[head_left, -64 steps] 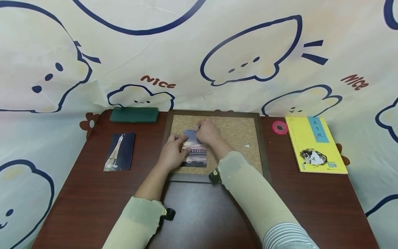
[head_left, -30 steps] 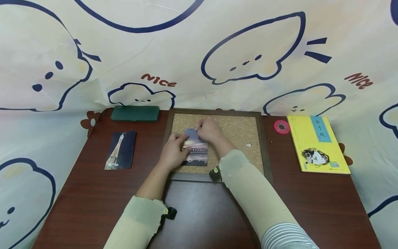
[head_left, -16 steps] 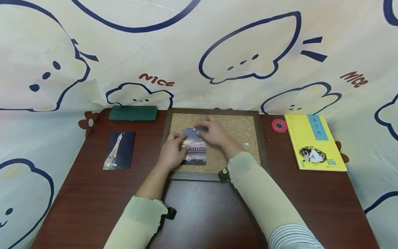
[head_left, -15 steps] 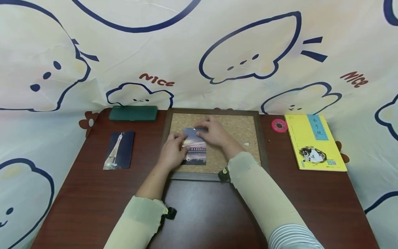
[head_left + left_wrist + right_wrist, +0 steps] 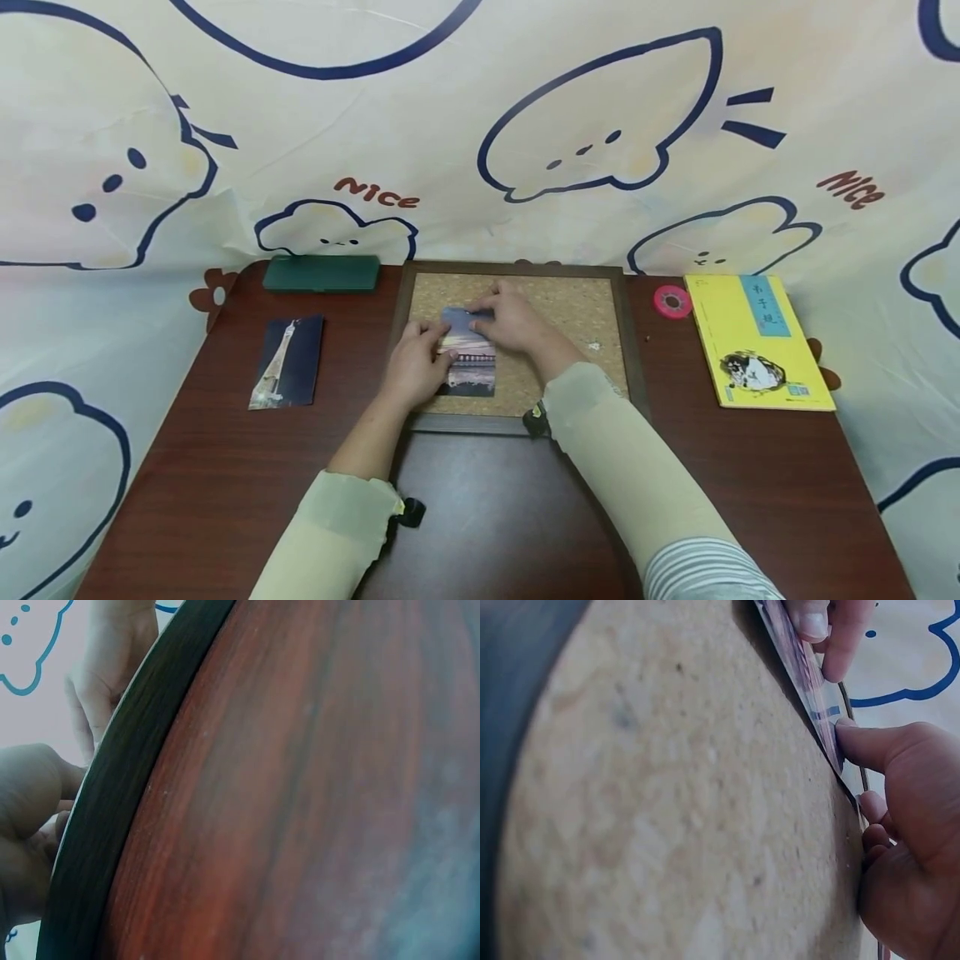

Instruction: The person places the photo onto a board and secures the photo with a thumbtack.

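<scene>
On a framed corkboard [image 5: 577, 312] lies a sunset photo [image 5: 471, 379] of a jetty over water. My left hand [image 5: 412, 367] presses its left side with thumb and fingers. At the photo's top edge is my right hand [image 5: 517, 321], its thumb on the print and its index finger reaching over the top middle. The right wrist view shows the right thumb [image 5: 866, 744] against the photo [image 5: 799, 664], whose near edge stands slightly off the cork. Whatever lies under the right fingertip is too small to make out. Only the board's frame edge [image 5: 127, 761] separates the hands from the table in the left wrist view.
A small whitish thing [image 5: 594, 345] sits on the cork's right side. Left of the board lie a tower photo [image 5: 287, 364] and a green case [image 5: 321, 274]. To the right are a pink ring-shaped object [image 5: 672, 302] and a yellow book [image 5: 757, 342]. A patterned cloth hangs behind.
The right hand's bunched fingers have spread from their pinch at the photo's top, briefly showing a small pale spot there; the index now covers that place. The left hand stays put.
</scene>
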The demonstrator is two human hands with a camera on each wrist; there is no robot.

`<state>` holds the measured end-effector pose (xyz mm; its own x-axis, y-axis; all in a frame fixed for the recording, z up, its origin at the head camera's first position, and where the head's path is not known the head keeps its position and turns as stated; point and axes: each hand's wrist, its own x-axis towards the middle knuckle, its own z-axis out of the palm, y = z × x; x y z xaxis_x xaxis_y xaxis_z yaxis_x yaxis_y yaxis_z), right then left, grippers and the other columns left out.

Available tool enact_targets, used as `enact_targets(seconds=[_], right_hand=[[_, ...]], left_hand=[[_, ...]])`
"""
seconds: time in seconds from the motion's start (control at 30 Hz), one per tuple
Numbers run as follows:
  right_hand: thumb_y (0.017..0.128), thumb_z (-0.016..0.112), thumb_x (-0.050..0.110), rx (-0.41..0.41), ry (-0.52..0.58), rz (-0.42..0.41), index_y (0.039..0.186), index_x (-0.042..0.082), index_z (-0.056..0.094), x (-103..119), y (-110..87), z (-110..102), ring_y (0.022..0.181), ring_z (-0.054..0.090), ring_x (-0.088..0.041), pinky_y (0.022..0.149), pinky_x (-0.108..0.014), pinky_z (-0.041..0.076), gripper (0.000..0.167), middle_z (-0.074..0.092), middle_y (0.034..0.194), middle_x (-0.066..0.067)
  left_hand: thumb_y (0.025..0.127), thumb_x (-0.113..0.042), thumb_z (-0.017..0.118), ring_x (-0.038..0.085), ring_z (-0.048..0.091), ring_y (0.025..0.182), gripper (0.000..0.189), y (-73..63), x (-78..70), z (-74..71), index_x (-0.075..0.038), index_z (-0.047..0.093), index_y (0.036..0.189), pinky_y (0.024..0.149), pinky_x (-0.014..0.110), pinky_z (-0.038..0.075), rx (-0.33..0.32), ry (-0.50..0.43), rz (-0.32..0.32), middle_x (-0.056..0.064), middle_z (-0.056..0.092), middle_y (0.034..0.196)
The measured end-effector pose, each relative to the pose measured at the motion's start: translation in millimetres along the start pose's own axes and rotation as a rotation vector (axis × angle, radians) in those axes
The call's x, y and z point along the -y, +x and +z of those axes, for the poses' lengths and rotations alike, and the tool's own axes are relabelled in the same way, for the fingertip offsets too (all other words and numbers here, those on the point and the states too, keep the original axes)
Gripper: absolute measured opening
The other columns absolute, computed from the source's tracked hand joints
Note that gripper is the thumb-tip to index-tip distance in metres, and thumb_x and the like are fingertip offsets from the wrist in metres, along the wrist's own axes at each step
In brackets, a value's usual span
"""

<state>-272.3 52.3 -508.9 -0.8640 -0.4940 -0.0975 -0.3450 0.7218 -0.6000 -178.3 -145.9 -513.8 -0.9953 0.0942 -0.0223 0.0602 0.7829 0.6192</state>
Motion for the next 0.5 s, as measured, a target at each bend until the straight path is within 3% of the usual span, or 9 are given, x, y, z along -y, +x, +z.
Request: enact_targets(seconds=[0.3,0.5], right_hand=[[0.099,0.071,0.037,0.017,0.001,0.022,0.139,0.028,0.068,-4.0,-4.3,-3.3,0.128,0.042,-0.028,0.104,-0.049,0.042,0.041,0.047,0.139,-0.008],[0.096,0.074,0.034,-0.022,0.156,0.07,0.144,0.024,0.062,-9.8,-15.3,-4.9,0.13,0.05,-0.03,0.108,-0.051,0.043,0.05,0.048,0.146,-0.007]], left_hand=[[0.096,-0.021,0.076,0.023,0.054,0.09,0.051,1.7,2.5,-1.9,-0.006,0.062,0.143,0.08,0.041,0.046,0.002,-0.054,0.033,0.011,0.053,0.124],[0.094,-0.016,0.077,0.023,0.056,0.09,0.05,-2.4,3.6,-5.7,-0.006,0.063,0.142,0.084,0.043,0.047,-0.013,-0.078,0.023,0.011,0.055,0.131]])
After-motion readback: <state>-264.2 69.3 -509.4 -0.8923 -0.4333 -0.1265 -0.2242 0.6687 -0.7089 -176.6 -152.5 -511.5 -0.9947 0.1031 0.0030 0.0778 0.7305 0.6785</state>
